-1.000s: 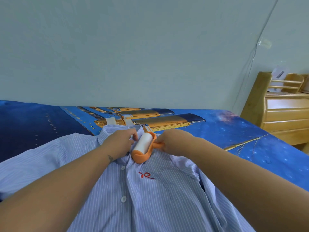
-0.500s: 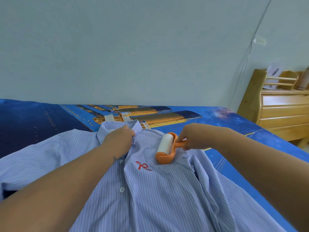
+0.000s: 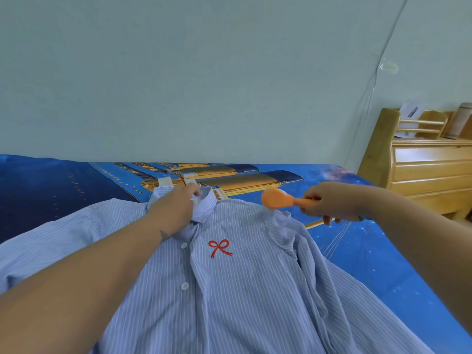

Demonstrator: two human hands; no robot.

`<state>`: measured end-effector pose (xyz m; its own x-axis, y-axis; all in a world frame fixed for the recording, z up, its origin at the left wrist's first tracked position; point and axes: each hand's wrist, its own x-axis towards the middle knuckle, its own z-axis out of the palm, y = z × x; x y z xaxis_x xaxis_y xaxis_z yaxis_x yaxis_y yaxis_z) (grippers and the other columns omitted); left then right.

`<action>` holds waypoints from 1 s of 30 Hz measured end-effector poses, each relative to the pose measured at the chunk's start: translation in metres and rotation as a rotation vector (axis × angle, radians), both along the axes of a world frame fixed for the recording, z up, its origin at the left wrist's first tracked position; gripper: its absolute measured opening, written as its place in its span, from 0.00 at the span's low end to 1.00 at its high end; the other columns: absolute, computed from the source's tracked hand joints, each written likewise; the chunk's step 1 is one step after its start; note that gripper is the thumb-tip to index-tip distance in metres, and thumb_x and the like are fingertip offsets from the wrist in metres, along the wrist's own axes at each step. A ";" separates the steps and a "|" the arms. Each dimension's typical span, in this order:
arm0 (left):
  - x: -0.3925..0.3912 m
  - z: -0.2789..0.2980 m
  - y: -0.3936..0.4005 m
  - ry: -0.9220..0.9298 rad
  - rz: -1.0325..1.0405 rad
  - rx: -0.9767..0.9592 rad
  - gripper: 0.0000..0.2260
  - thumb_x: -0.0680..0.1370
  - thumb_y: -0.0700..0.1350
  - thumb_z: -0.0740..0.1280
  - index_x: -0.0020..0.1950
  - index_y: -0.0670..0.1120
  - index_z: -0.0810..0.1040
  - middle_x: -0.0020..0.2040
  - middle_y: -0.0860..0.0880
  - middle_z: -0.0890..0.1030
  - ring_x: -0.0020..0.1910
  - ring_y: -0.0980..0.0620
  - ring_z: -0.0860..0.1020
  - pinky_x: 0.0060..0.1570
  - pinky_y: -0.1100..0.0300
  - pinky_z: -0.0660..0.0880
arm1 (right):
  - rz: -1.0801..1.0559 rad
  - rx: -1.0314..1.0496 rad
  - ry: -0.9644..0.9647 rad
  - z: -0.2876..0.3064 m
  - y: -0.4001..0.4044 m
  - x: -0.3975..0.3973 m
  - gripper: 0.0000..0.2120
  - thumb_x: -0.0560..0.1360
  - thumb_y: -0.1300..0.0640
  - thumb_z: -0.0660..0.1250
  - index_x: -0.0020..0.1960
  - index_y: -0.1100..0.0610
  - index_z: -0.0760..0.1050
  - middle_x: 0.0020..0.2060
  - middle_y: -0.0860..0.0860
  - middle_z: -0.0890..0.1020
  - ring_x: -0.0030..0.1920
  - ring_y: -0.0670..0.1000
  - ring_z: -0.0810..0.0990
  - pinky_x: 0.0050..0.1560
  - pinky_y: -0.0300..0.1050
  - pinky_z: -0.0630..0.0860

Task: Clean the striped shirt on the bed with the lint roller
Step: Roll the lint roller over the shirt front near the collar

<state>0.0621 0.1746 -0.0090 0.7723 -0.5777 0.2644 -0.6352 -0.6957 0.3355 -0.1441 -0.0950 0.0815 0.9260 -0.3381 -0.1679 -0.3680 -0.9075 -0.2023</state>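
A light blue striped shirt (image 3: 245, 290) with white buttons and a red embroidered bow lies face up on the bed. My left hand (image 3: 176, 208) presses down on its collar, fingers curled over the fabric. My right hand (image 3: 329, 203) grips the handle of the orange lint roller (image 3: 277, 199). The roller head sits at the shirt's right shoulder edge, its orange back turned toward me, so the white roll is hidden.
The bed (image 3: 370, 251) wears a blue starry sheet printed with a ship. It runs against a pale wall (image 3: 204, 72). A wooden headboard with shelves (image 3: 429, 169) stands at the right, holding a paper and a cup. A thin cable hangs down the wall.
My right hand has carried the lint roller from beside the collar out rightward to the shoulder edge. My left hand has stayed on the collar.
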 end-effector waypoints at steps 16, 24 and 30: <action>0.060 0.002 0.091 -0.064 0.285 0.306 0.18 0.79 0.49 0.55 0.68 0.56 0.70 0.67 0.49 0.73 0.66 0.46 0.70 0.65 0.47 0.63 | 0.019 -0.080 -0.270 -0.049 0.060 0.125 0.12 0.73 0.56 0.67 0.53 0.58 0.71 0.48 0.54 0.79 0.44 0.53 0.76 0.44 0.46 0.75; 0.077 -0.007 0.111 0.090 0.114 0.169 0.08 0.79 0.53 0.58 0.53 0.54 0.74 0.55 0.49 0.77 0.50 0.50 0.75 0.51 0.51 0.74 | -0.127 -0.051 -0.222 -0.077 0.057 0.155 0.11 0.69 0.56 0.71 0.45 0.55 0.69 0.39 0.51 0.79 0.37 0.51 0.79 0.34 0.44 0.74; 0.077 -0.007 0.116 0.028 -0.042 0.118 0.05 0.78 0.42 0.57 0.50 0.53 0.66 0.45 0.50 0.77 0.43 0.46 0.75 0.44 0.51 0.72 | -0.100 -0.105 -0.221 -0.082 0.062 0.163 0.08 0.70 0.63 0.66 0.40 0.53 0.68 0.37 0.52 0.80 0.35 0.52 0.78 0.37 0.47 0.78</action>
<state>0.1390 0.2901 -0.0159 0.7530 -0.6352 0.1717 -0.6561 -0.7045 0.2705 0.0189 -0.0326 -0.0010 0.8974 -0.4346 0.0759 -0.4141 -0.8892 -0.1948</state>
